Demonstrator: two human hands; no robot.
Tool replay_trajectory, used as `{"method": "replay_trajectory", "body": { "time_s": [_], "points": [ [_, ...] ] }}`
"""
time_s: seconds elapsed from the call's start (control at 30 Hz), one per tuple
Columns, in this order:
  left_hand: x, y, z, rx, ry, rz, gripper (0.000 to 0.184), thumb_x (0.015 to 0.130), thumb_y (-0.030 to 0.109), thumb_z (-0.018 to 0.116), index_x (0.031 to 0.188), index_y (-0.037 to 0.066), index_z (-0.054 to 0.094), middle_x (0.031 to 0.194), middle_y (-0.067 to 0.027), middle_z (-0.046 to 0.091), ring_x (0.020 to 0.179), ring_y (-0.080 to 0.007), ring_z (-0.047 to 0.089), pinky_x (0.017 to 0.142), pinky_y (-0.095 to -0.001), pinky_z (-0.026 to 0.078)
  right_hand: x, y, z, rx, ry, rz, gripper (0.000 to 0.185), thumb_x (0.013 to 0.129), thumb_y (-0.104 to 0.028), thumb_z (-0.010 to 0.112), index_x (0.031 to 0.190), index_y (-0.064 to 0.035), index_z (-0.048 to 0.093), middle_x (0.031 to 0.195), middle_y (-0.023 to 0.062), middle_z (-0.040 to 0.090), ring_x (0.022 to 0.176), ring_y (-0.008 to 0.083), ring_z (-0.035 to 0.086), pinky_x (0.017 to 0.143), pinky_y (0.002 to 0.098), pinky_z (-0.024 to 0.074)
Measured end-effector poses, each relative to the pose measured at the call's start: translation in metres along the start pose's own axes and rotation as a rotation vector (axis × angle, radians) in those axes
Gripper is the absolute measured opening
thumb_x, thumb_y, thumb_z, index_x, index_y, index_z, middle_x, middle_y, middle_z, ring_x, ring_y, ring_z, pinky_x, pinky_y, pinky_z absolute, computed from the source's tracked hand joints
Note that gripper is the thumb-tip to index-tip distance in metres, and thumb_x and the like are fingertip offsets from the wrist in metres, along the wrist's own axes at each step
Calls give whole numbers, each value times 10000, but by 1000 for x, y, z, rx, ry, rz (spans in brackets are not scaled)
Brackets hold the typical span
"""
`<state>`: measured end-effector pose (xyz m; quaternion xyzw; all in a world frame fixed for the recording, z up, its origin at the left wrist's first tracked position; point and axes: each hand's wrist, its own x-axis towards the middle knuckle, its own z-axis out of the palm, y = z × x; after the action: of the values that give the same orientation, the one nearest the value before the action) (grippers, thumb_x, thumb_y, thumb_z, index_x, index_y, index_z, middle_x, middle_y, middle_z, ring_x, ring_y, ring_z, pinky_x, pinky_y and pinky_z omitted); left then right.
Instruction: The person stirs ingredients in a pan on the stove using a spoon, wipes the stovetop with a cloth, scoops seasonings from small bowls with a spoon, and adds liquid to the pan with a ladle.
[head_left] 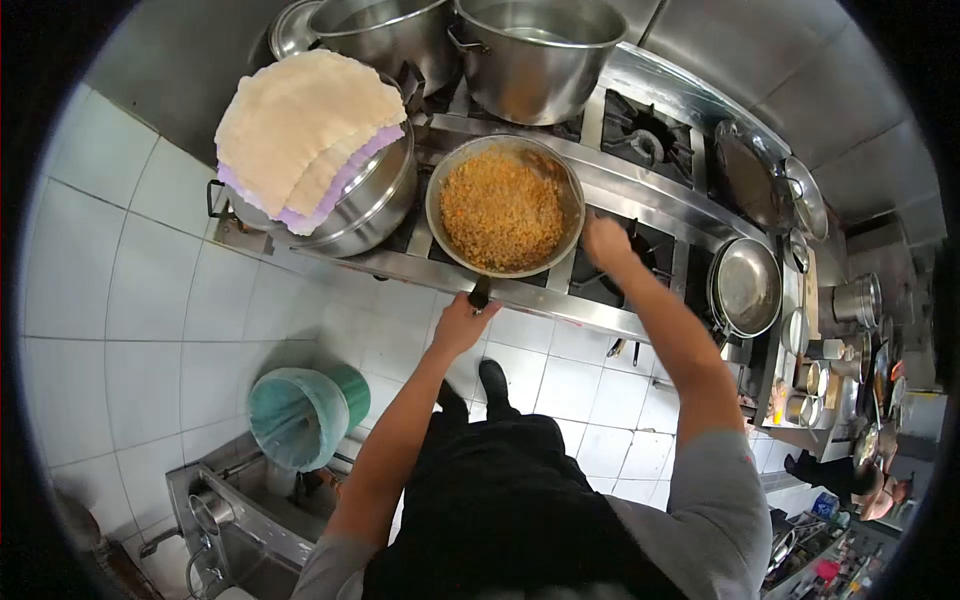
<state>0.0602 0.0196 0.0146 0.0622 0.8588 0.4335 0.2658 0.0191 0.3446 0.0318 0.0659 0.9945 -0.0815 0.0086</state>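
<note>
At its handle [481,291], the likely heavy pan [574,203] was gripped by the left hand [463,323]; the right hand [606,241] was unclear.

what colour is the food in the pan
The food in the pan is orange-brown, best seen in the head view.

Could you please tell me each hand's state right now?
Left hand: closed, holding the pan handle.
Right hand: beside the pan; grip cannot be told.
</note>
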Motion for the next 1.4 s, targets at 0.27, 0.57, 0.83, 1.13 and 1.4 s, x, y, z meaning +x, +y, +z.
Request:
{"method": "replay_trajectory", "body": {
  "time_s": [0.27, 0.57, 0.83, 1.13, 1.4],
  "points": [
    [19, 5, -3, 323, 69, 29, 545, 836, 513, 612, 791, -29, 595, 737, -219, 645, 749, -384, 649, 693, -458, 508, -41, -102, 28, 1371, -333, 506, 247, 921, -188, 495, 892, 18, 626, 593, 77, 540, 466, 166, 529, 413, 330, 427],
    [18, 23, -19, 379, -25, 49, 612, 827, 555, 588, 860, -56, 622, 795, -234, 653, 770, -378, 660, 695, -461, 530, -50, -125, -68, 875, -258, 429, 342, 935, -226, 527, 1196, -17, 600, 607, 53, 534, 478, 128, 494, 436, 293, 417],
    [28, 26, -19, 421, -99, 24, 560, 807, 510, 621, 883, -44, 638, 860, -224, 661, 847, -365, 657, 763, -457, 525, -76, -124, -93, 599, 35, 141, 356, 924, -165, 551, 1254, -32, 558, 660, 177, 555, 561, 208, 532, 596, 335, 468],
    [24, 34, -14, 407, -20, 1, 448, 806, 409, 620, 833, -38, 620, 758, -233, 650, 736, -385, 660, 683, -468, 538, -69, -66, -5, 316, -168, 7, 405, 870, -130, 562, 1244, 20, 521, 749, 287, 613, 665, 450, 610, 610, 511, 489],
    [16, 38, -13, 394, 67, -30, 462, 808, 424, 612, 845, -37, 615, 743, -234, 651, 714, -385, 663, 667, -461, 540, 10, -26, -92, 290, -35, -104, 342, 894, -152, 509, 1194, 4, 561, 778, 283, 609, 744, 451, 611, 665, 486, 496]
  ]
}}
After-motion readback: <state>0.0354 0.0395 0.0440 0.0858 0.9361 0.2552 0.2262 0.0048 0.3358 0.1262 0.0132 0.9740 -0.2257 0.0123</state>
